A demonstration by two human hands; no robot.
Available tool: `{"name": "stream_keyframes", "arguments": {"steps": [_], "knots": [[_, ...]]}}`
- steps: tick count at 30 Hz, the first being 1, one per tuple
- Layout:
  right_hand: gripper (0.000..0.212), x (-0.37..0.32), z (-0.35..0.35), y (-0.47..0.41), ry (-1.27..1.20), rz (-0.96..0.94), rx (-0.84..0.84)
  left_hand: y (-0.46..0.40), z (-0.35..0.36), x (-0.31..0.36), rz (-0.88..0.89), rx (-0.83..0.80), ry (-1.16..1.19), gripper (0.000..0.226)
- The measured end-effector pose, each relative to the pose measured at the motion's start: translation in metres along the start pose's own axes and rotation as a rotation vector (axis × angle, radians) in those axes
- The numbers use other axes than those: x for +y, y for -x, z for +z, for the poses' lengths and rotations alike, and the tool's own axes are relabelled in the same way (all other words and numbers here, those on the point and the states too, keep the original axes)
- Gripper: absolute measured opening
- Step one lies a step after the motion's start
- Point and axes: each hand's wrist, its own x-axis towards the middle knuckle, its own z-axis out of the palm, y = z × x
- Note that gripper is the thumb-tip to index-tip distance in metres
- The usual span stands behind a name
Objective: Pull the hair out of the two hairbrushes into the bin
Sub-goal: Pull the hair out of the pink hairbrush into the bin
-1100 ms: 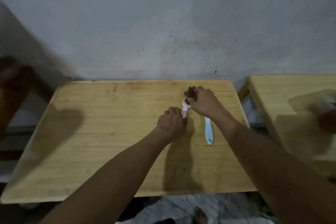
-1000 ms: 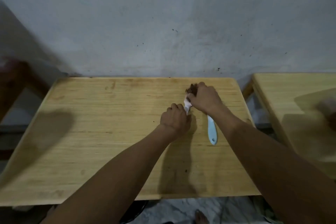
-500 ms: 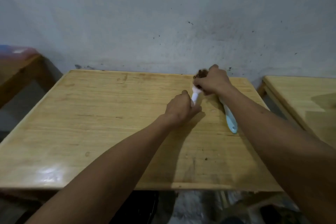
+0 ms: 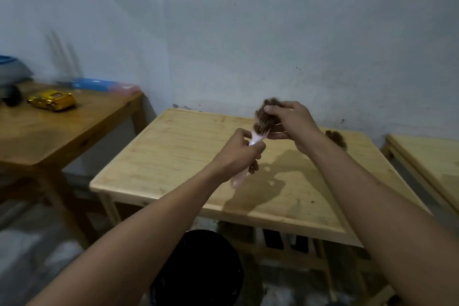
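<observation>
The pink hairbrush [image 4: 250,146] sits just right of the frame's centre, lifted above the light wooden table [image 4: 173,156], its handle pointing down and left and its bristled head up and right. The left hand [image 4: 239,154] is wrapped firmly around the handle. The right hand [image 4: 290,122] is pinched closed on the clump of brown hair [image 4: 263,114] that covers the brush head, thumb below and fingers above. Behind the right wrist, toward the table's far right edge, a second clump of brown hair [image 4: 336,138] shows; what it rests on is hidden by the forearm. At the bottom centre of the frame, under the table's near edge, stands a black bin [image 4: 206,268], directly beneath the forearms. In the upper left a darker wooden table [image 4: 49,131] carries a gold toy car [image 4: 52,100] and a flat blue and pink box [image 4: 104,84] against the pale wall [image 4: 248,20]. Another light wooden table [image 4: 432,159] enters from the right edge.
</observation>
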Motion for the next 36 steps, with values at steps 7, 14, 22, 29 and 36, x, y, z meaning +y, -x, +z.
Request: {"name": "stream_keyframes", "arguments": {"steps": [7, 14, 22, 29, 36], "knots": [[0.044, 0.012, 0.075, 0.037, 0.066, 0.03, -0.27, 0.069, -0.063, -0.02, -0.139, 0.086, 0.097, 0.038], [0.046, 0.038, 0.112, 0.08, 0.067, 0.105, -0.408, 0.132, -0.093, -0.046, -0.197, 0.13, -0.015, 0.03], [0.042, 0.083, 0.112, 0.12, 0.084, 0.148, -0.367, 0.177, -0.09, -0.104, -0.202, -0.147, 0.114, 0.012], [0.042, 0.142, 0.109, 0.156, 0.254, -0.094, -0.289, 0.196, -0.09, -0.169, -0.239, -0.142, 0.122, 0.005], [0.039, 0.213, 0.12, 0.174, 0.487, -0.375, -0.175, 0.202, -0.089, -0.211, -0.317, -0.009, -0.044, 0.005]]}}
